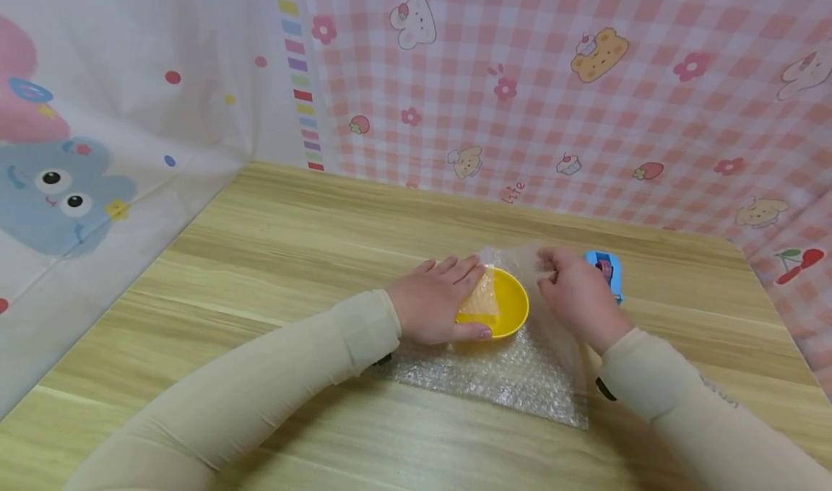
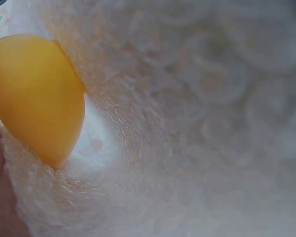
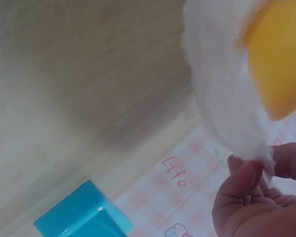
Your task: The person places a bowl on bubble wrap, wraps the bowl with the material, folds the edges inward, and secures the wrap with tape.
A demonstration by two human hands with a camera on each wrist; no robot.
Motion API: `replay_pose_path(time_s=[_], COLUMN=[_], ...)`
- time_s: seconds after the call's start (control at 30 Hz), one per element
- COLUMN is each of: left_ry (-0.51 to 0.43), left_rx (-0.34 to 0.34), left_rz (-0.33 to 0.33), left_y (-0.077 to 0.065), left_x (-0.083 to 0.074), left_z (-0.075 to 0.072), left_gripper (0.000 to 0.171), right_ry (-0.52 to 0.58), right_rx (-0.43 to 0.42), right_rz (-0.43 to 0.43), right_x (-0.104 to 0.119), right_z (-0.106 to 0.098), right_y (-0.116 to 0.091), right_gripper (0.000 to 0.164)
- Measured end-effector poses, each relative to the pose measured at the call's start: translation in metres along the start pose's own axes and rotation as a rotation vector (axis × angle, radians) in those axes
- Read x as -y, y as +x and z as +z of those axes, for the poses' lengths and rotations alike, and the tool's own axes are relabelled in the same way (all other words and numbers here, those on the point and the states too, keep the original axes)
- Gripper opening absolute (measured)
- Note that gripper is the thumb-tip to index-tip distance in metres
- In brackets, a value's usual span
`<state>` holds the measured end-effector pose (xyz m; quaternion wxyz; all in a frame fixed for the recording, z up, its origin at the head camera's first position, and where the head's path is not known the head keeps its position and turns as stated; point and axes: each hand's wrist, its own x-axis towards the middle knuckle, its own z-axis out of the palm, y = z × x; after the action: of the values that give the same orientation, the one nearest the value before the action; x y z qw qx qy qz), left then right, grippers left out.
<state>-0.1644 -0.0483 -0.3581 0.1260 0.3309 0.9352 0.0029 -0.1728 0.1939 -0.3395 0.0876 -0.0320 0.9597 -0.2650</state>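
Note:
A yellow bowl (image 1: 510,307) sits on a sheet of bubble wrap (image 1: 520,375) spread over the wooden table. One flap of the wrap is folded over the bowl's left side. My left hand (image 1: 435,300) presses that flap down with extended fingers, its thumb lying along the bowl's near rim. To the right of the bowl, my right hand (image 1: 578,296) pinches an edge of the bubble wrap between thumb and fingertips and holds it raised. In the right wrist view the lifted wrap (image 3: 227,98) stands beside the yellow bowl (image 3: 278,59).
A blue tape dispenser (image 1: 604,274) stands just behind the right hand, partly hidden by it. The wooden table (image 1: 292,231) meets a pink checked cloth (image 1: 533,101) at the back and a white printed cloth (image 1: 195,58) at the left.

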Motion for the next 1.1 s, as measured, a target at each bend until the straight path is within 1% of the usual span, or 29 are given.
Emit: replay_pose_path(time_s=[0.1,0.23,0.33,0.47,0.63,0.8,1.0,1.1], left_ry=[0.003,-0.001,-0.004,-0.004,0.005,-0.001,-0.03,-0.046], left_rx=[-0.003,-0.007,-0.01,-0.009,-0.009,-0.003,-0.003,-0.007], left_rz=[0.001,-0.001,-0.004,-0.007,-0.003,0.0,0.004,0.006], left_y=[0.0,0.0,0.0,0.0,-0.001,-0.001,-0.002,-0.002], left_x=[0.0,0.0,0.0,0.0,0.0,0.0,0.0,0.0], left_z=[0.0,0.0,0.0,-0.001,-0.001,0.0,0.0,-0.001], left_gripper=[0.103,0.103,0.103,0.102,0.102,0.103,0.106,0.108], right_ry=[-0.027,-0.061,-0.063,-0.059,-0.097,-0.143,-0.197,-0.215], right_rx=[-0.027,-0.058,-0.086,-0.132,-0.197,-0.196,-0.192,-0.191], right_rz=[-0.048,-0.103,-0.16,-0.26,-0.376,-0.412,-0.471,-0.486], right_x=[0.001,0.004,0.006,0.008,0.009,0.013,0.018,0.019], right_z=[0.003,0.007,0.011,0.015,0.022,0.028,0.034,0.037], right_y=[-0.004,-0.01,-0.014,-0.018,-0.021,-0.024,-0.028,-0.03], right_gripper=[0.043,0.039,0.034,0.028,0.023,0.024,0.025,0.025])
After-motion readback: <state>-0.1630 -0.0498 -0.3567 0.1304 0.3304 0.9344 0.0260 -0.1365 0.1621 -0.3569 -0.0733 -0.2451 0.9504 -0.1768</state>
